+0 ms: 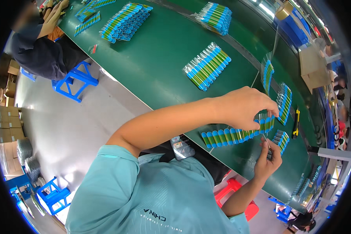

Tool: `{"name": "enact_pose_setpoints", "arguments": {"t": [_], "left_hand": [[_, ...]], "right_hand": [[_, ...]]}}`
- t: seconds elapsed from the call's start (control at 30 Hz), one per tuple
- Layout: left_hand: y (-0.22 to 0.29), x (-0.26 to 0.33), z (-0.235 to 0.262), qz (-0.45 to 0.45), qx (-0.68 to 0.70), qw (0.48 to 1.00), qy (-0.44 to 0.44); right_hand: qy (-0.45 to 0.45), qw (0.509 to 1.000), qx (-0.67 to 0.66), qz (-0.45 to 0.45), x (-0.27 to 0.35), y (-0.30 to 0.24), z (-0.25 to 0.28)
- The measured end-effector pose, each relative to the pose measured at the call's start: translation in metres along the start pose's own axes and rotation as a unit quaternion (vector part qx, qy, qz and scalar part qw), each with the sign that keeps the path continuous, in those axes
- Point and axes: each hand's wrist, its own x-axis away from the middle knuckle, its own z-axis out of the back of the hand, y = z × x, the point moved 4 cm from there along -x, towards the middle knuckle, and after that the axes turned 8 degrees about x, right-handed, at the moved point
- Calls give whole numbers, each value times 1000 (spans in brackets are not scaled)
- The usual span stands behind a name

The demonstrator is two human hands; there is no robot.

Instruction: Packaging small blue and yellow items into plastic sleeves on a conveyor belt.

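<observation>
A row of flat, round-ended blue-and-green strips (222,137) in clear plastic sleeves lies near the table's front edge. My left hand (245,107) reaches over its right end, thumb and fingers closed on the strips there. Just below that end, my right hand (268,160) is closed, with a thin pale edge rising from its fingertips; what it holds is too small to make out. A small stack of sleeved strips (281,142) lies beside the right hand. Farther back is another stack (284,103), and a sleeved bundle (268,76) lies beyond my left hand.
On the green table (163,66) lie a fanned bundle (208,66), a big pile (126,21) and another pile (214,17). A yellow-and-black utility knife (296,123) lies at right. A co-worker (39,50) sits at far left. A red stool (234,191) stands by my right arm.
</observation>
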Motion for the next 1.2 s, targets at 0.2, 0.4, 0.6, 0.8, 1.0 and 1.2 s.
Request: {"name": "enact_pose_setpoints", "arguments": {"t": [0.2,0.4,0.6,0.8,1.0,1.2], "left_hand": [[-5,5,-3,-26,-22,999,1],[-5,-2,-6,-25,-15,1000,-7],[0,23,15,129,57,990,15],[-5,28,7,163,106,981,22],[-7,34,2,171,102,980,24],[-7,38,-7,174,107,979,19]], "right_hand": [[14,997,-65,44,2,5,-3],[35,989,-142,6,7,7,-1],[27,996,-80,23,5,-5,-2],[19,993,-22,119,5,-15,2],[40,992,-2,123,0,-18,5],[4,987,-52,150,2,-27,0]]}}
